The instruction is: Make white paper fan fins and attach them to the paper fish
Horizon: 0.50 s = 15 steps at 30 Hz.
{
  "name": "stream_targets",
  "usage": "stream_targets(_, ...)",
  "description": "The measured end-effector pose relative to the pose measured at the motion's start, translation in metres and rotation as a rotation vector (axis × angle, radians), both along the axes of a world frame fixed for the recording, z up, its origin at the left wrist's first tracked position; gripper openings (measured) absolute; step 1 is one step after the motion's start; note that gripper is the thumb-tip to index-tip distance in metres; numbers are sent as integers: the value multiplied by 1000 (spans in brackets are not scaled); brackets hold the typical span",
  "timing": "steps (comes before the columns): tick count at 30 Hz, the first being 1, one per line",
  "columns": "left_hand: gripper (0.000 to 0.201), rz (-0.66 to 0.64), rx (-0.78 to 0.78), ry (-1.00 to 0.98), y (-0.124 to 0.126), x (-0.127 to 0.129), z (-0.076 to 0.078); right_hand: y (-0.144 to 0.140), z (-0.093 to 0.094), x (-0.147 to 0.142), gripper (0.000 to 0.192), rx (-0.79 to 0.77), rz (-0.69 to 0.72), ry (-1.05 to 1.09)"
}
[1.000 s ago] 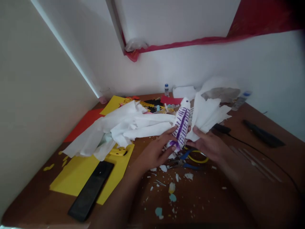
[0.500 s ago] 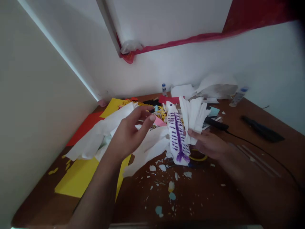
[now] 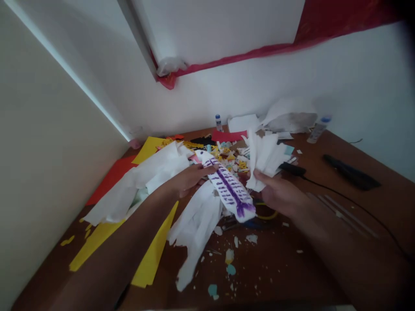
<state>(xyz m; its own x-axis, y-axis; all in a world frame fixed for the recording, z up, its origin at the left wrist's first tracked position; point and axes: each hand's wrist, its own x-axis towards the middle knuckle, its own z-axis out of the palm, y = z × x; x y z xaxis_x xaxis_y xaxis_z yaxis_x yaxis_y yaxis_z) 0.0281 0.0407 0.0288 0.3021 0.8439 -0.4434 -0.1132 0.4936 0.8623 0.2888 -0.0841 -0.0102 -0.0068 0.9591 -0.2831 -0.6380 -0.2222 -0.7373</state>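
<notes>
A white fish cutout (image 3: 231, 190) with a dark eye, purple ribs and a purple backbone tilts across the middle, head up to the left. My left hand (image 3: 188, 178) grips it near the head, thumb on top. Below this hand a crumpled white paper strip (image 3: 197, 229) trails toward the table's front; whether it is joined to the fish I cannot tell. Right of the fish, my right hand (image 3: 279, 193) pinches the lower end of a pleated white paper fan (image 3: 267, 155), its folds spread upward.
Paper scraps (image 3: 231, 269) litter the brown table (image 3: 275, 268). White paper (image 3: 119, 194), yellow sheets (image 3: 154, 255) and a red sheet (image 3: 106, 179) lie left. Behind stands a glue bottle (image 3: 218, 123); another bottle (image 3: 318, 129), a black tool (image 3: 352, 172) and a corded black tool (image 3: 292, 169) are right.
My left hand has closed on the fish near its head. The fish's head has swung left, and the white strip now trails lower. My right hand still holds the fan.
</notes>
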Motion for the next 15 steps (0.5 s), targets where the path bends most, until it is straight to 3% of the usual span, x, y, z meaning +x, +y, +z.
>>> stream_targets(3, 40, -85, -123, 41, -4, -13, -13, 4, 5, 5, 38, -12, -159, 59)
stream_targets(6, 34, 40, -97, -2, -16, -22, -30, 7, 5, 9, 37, -27, -269, 85)
stream_targets(10, 28, 142, -103, -37, -35, -27, -46, 8, -1, 8, 44, -27, -305, 81)
stream_targets(15, 27, 204, -76, -73, -49, -30, -54, 9, -5, 5, 43, 8, -310, 21)
